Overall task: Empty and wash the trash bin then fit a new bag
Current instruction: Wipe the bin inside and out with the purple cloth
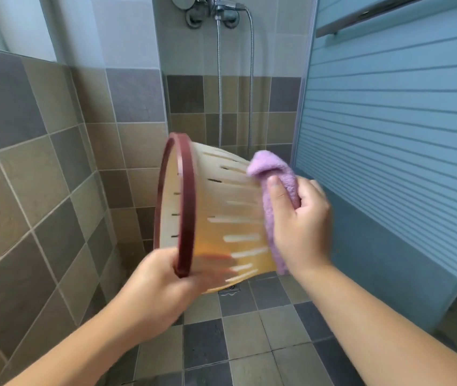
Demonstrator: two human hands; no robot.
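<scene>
Bin (221,215) up in air in front of me, tipped on side, mouth facing left, base to right (cream slotted wall, dark red rim (185,196)). My left hand (163,285) curled tight round lower rim, carrying it. My right hand (297,221) fingers clamped on purple cloth (274,190), cloth pressed against bin's outer wall near base. Shower corner behind: mixer tap (216,9) with hose (251,79) on tiled wall, frosted glass door (389,121) right, floor drain (231,288) just under bin.
</scene>
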